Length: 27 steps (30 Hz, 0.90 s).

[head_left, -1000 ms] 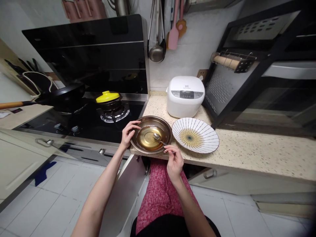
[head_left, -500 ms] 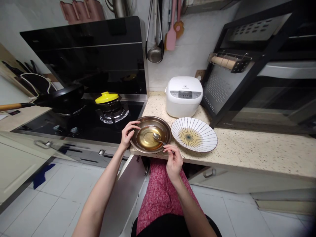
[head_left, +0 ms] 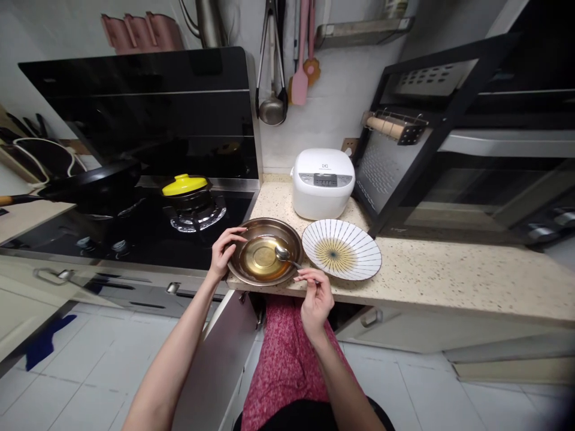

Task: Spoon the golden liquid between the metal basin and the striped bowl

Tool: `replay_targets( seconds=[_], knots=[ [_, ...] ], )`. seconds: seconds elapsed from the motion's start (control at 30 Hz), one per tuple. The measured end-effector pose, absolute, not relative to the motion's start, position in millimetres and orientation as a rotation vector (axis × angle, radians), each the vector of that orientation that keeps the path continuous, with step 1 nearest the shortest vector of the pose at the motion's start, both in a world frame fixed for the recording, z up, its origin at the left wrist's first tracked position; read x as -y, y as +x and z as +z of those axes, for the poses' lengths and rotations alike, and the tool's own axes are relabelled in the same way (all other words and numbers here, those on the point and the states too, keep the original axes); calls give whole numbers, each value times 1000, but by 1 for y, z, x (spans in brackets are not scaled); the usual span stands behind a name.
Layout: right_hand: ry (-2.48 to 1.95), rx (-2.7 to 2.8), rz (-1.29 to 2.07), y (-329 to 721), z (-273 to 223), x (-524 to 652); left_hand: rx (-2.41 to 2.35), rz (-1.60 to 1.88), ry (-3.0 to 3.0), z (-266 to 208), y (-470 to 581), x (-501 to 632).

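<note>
A round metal basin (head_left: 296,236) holding clear yellowish-brown liquid sits at the counter's front edge. At its left rim is my left hand (head_left: 222,251), with fingers curled over the edge and gripping it. My right hand (head_left: 317,299) pinches the handle end of a metal spoon (head_left: 282,252) just outside the basin's front right side. The spoon's bowl is over the right part of the liquid; whether it touches the surface I cannot tell. Right beside the basin stands a white plate (head_left: 363,254) with dark radiating lines and a yellowish centre.
Behind the plate is a white rice cooker (head_left: 323,185). A small pot with a yellow lid (head_left: 184,185) and a black wok (head_left: 99,182) stand on the stove at left. A black rack (head_left: 386,179) rises at right. Below, a cabinet door (head_left: 220,359) hangs open by my legs.
My view has shifted, so the scene sits slightly left and lower. The spoon's bowl appears slightly higher and nearer the basin's right side. Both hands keep their holds.
</note>
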State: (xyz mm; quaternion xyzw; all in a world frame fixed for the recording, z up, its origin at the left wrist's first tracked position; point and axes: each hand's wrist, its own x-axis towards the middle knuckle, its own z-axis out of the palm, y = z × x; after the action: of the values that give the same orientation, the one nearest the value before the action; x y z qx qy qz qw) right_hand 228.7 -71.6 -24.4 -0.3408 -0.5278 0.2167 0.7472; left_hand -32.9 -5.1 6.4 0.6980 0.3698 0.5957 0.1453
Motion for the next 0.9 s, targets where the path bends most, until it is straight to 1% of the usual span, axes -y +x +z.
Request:
replay_targets(
  seconds=[0.47, 0.67, 0.9],
  knots=[
    [-733, 1085, 325, 246, 9, 81, -1079, 1725, 2001, 6, -33, 5],
    [-720, 1043, 327, 254, 11, 79, -1116, 1715, 2011, 7, -33, 5],
    [-760, 1078, 203, 268, 7, 72, -1090, 1718, 2018, 7, -33, 5]
  ],
)
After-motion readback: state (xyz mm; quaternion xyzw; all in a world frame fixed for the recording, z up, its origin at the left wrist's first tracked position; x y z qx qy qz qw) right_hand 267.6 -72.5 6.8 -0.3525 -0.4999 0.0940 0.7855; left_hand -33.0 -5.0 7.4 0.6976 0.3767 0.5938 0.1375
